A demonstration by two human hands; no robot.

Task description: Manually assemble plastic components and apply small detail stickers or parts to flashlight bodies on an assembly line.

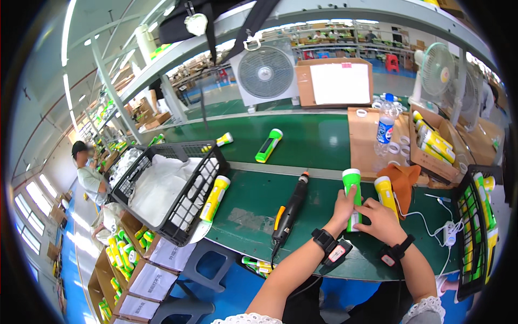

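Note:
A green-and-white flashlight (352,177) is held upright over the near right part of the green bench. My left hand (343,207) is closed around its left side. The fingers of my right hand (384,220) are bent against the lower body from the right, and part of the grip is hidden. Just behind my right hand is a yellow-and-white flashlight (384,188), touching or close to an orange cloth (406,183). To the left of my hands, a black electric screwdriver (291,209) with an orange lever lies on the bench.
A black crate (186,218) lined with white sheeting stands left, with a yellow flashlight (215,198) beside it. Farther back lies a green flashlight (269,146). A bottle (385,127), a carton of flashlights (431,156), white cables (449,232) and a filled black crate (465,237) are right.

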